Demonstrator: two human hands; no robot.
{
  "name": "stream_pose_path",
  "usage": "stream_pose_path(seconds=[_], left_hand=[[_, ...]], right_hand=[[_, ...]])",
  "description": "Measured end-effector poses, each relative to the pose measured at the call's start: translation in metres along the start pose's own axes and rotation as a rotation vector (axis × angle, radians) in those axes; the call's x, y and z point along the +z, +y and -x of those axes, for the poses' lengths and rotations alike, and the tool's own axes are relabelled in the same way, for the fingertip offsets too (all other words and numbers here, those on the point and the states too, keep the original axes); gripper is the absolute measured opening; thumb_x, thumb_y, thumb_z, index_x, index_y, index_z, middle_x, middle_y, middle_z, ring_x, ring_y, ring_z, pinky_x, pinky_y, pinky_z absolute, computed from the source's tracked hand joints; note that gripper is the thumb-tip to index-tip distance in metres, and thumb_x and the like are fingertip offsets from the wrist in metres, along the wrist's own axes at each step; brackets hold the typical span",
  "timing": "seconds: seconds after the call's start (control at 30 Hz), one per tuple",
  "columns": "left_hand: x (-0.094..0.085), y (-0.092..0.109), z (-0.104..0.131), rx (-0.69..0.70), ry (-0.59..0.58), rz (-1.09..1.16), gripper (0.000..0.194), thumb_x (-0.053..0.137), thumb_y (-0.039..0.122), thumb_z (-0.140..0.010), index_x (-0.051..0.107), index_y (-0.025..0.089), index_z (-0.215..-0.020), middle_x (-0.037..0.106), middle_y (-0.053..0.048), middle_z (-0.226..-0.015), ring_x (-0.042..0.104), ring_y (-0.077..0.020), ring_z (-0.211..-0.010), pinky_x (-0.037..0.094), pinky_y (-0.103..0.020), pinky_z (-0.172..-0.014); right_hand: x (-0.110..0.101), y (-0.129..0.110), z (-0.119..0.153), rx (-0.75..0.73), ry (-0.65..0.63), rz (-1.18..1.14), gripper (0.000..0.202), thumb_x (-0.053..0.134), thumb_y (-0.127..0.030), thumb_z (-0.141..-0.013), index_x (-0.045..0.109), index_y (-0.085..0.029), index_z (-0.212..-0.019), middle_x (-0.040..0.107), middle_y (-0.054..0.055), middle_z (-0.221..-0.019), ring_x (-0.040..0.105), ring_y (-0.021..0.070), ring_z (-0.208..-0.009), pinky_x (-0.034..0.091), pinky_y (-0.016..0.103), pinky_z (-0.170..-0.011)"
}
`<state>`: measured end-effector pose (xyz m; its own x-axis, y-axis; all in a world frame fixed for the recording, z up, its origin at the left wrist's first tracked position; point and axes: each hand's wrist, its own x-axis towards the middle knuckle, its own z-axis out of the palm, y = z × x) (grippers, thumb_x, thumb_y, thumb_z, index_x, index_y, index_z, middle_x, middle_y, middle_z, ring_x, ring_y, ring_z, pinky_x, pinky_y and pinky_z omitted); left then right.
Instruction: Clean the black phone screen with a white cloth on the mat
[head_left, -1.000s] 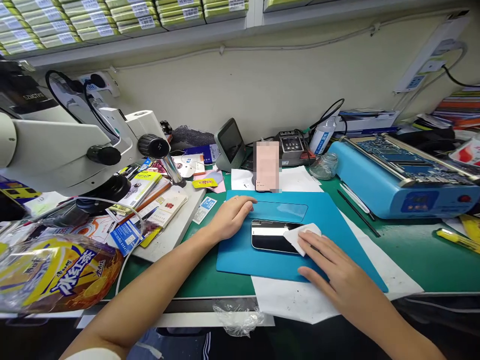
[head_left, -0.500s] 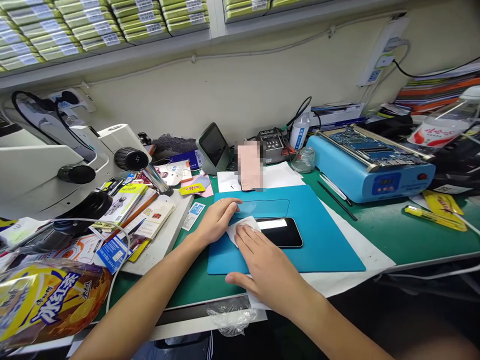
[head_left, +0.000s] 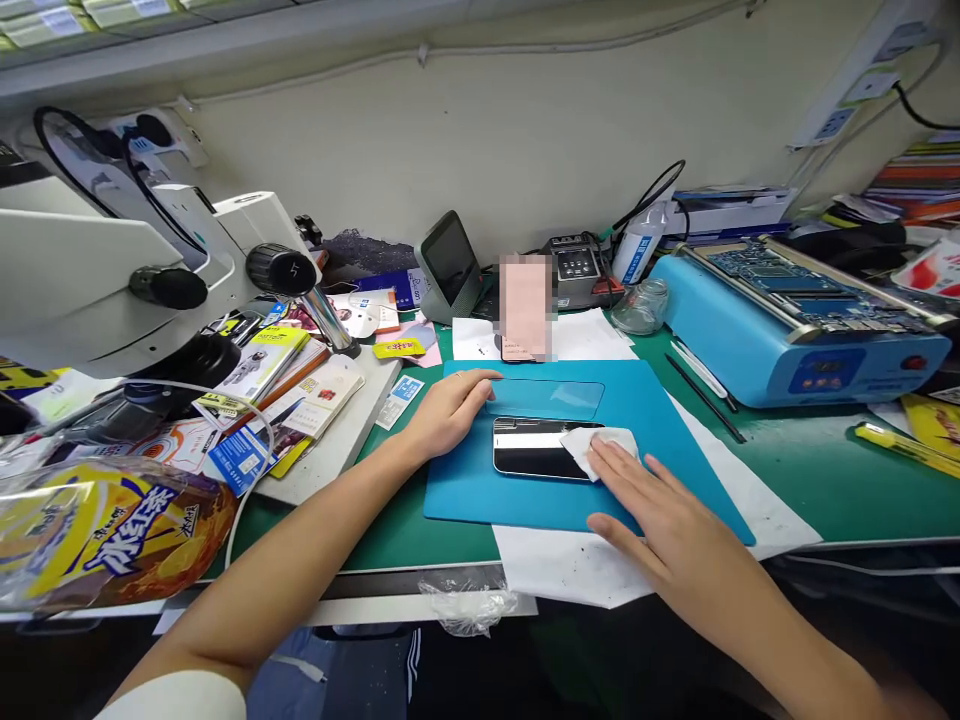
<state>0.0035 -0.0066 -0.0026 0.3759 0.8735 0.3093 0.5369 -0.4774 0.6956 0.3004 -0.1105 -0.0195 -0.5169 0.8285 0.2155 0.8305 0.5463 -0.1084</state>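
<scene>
Wiping, most likely: pressing a soft, thin white wipe [head_left: 579,452] onto the right end of a glossy, black-faced phone with rounded corners [head_left: 532,462], using the bare right hand [head_left: 667,515]. Right grip spread wide, with fingers stretched flat over the wipe and thumb well apart, pinning rather than pinching. Left hand [head_left: 454,412] curled at the left end of a thin, clear, round-cornered rectangular sheet [head_left: 559,399], thumb and forefinger near each other; unable to tell from here whether pinching the edge or merely resting on it.

Find the phone lying flat on a smooth, matte blue rectangular mat [head_left: 465,490], just nearer than the clear sheet and roughly parallel to it. Calls next, by this judgement, for an even stroke along the black face, light in pressure, with the sheet steadied clear of the wipe.

Note the contrast in surfaces: mirror-like black crossed by a hard white reflection, limp and creased white at the wipe, glass-like transparency with a fine dark outline on the sheet. Below, speckled white paper [head_left: 570,568] poking out from under the mat, over a green-topped counter [head_left: 390,540] with a dull sheen.
</scene>
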Motion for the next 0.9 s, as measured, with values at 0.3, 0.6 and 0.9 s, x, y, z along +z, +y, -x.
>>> stream_pose_path(seconds=[0.3, 0.6, 0.9], left_hand=[[0.002, -0.001, 0.0, 0.032, 0.023, 0.014, 0.039, 0.036, 0.039, -0.105, 0.065, 0.018, -0.122, 0.072, -0.006, -0.1, 0.065, -0.0212, -0.094, 0.05, -0.034, -0.088], [0.001, -0.005, 0.002, 0.048, 0.031, 0.006, 0.042, 0.035, 0.043, -0.106, 0.066, 0.018, -0.121, 0.072, -0.007, -0.1, 0.066, -0.0212, -0.094, 0.051, -0.033, -0.09], [0.0, -0.004, 0.0, 0.043, 0.019, 0.016, 0.042, 0.035, 0.042, -0.107, 0.066, 0.017, -0.12, 0.072, -0.007, -0.101, 0.065, -0.0204, -0.094, 0.05, -0.032, -0.088]], right_hand=[[0.003, -0.054, -0.06, 0.018, -0.076, -0.079, 0.091, 0.038, -0.074, -0.094, 0.043, -0.003, -0.152, 0.042, 0.021, -0.157, 0.04, 0.036, -0.146, 0.041, 0.054, -0.116], [0.001, -0.064, -0.039, -0.093, -0.04, -0.134, 0.072, 0.044, -0.06, -0.099, 0.046, -0.011, -0.152, 0.046, 0.014, -0.156, 0.044, 0.0311, -0.144, 0.043, 0.051, -0.116], [-0.001, -0.008, -0.001, 0.021, 0.009, -0.04, 0.068, 0.041, -0.056, -0.102, 0.039, -0.015, -0.156, 0.045, 0.012, -0.156, 0.045, 0.03, -0.143, 0.042, 0.053, -0.116]])
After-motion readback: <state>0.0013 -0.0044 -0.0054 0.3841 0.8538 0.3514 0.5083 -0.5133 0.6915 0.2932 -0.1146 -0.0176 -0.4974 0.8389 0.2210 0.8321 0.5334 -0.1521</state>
